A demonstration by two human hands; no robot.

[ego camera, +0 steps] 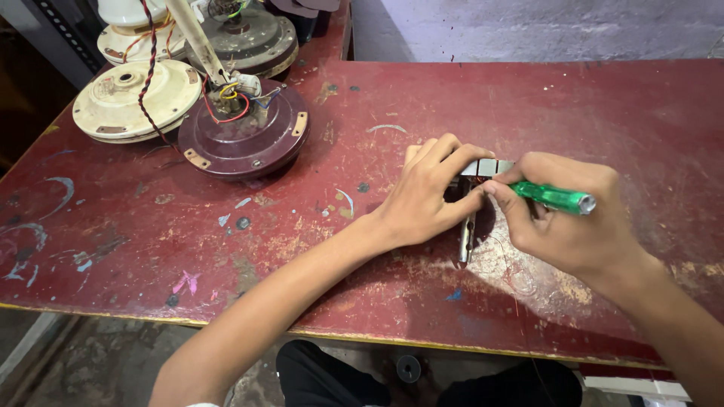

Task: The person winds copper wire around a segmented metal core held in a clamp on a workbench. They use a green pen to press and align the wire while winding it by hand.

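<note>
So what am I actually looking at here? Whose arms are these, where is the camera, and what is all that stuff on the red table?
There is no machine here: these are a person's two bare arms, filmed by a camera worn on their head, looking down at a worn red table. The right hand holds a green-handled screwdriver in a closed grip, its tip pointing at a small metal part on the table. The left hand presses on that part and steadies it; how the part is built is mostly hidden by the fingers. At the far left lie round ceiling-fan motor housings: a maroon one with coloured wires showing on top, a cream one beside it, and others behind.
</note>
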